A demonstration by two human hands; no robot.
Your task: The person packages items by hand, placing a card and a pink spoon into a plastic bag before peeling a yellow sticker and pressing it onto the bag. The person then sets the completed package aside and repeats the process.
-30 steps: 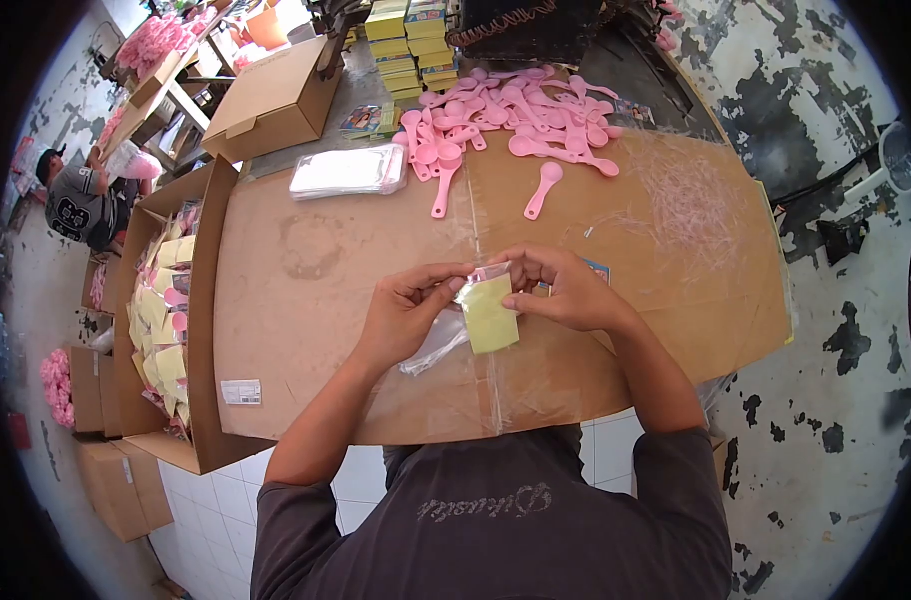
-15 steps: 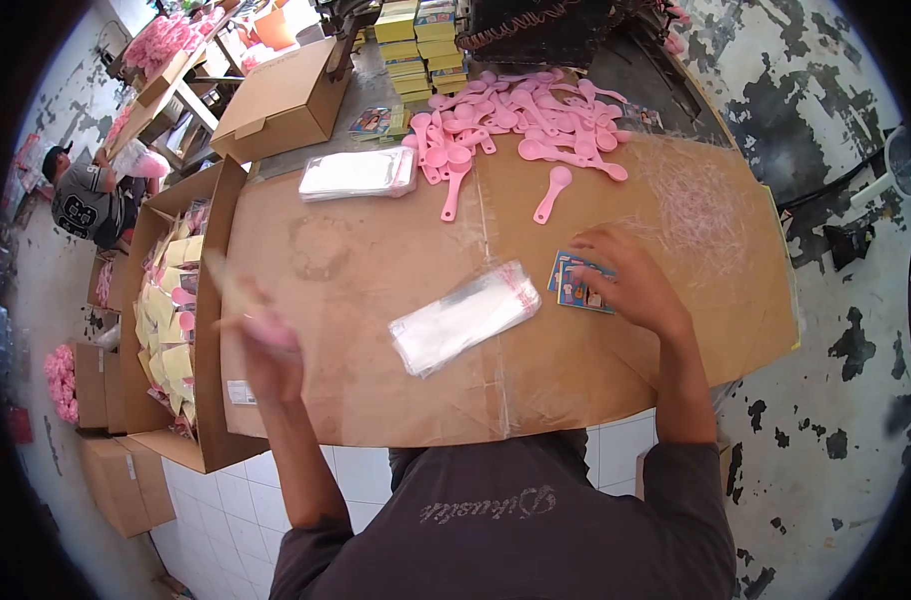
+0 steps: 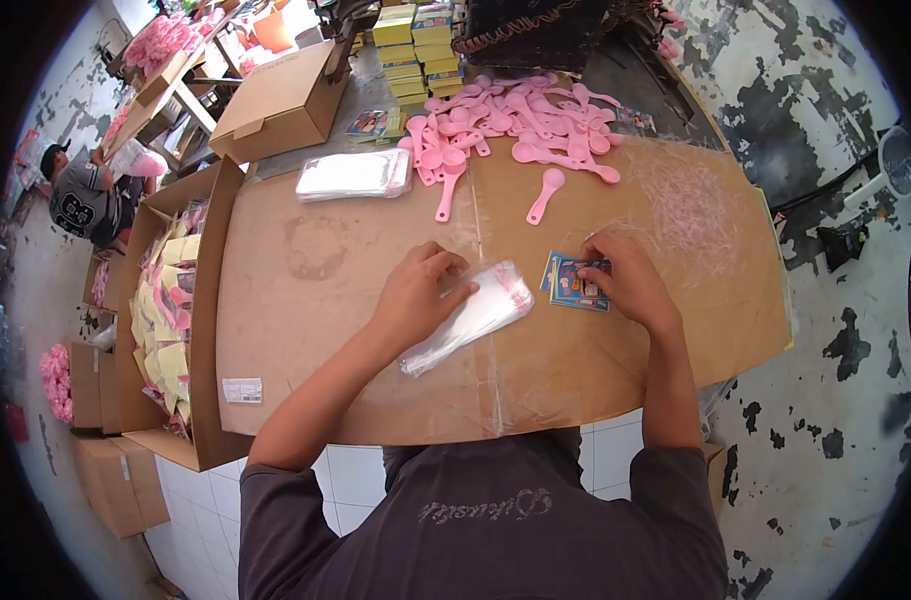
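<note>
My left hand (image 3: 422, 292) is over the upper left part of a stack of clear plastic bags (image 3: 481, 312), its thumb and forefinger apart and nothing visible between them. My right hand (image 3: 631, 280) is at a small pile of blue printed cards (image 3: 574, 293). Its thumb lies on the top card and the fingers curl at the far edge, pinching there. Beyond the hands, a single pink spoon (image 3: 548, 195) rests on the cardboard, in front of a heap of pink spoons (image 3: 516, 110).
A second stack of clear bags (image 3: 354, 175) lies at the back left. On the left stands an open carton (image 3: 208, 330) of packed pieces. Card stacks (image 3: 416, 55) and a closed carton (image 3: 281, 100) are at the back. Plastic shreds (image 3: 701, 220) lie right; a person (image 3: 86, 195) sits far left.
My left hand has come from beside the open carton to the bag stack, and the blurred pink thing at it is gone. My right hand's fingers have closed in on the cards.
</note>
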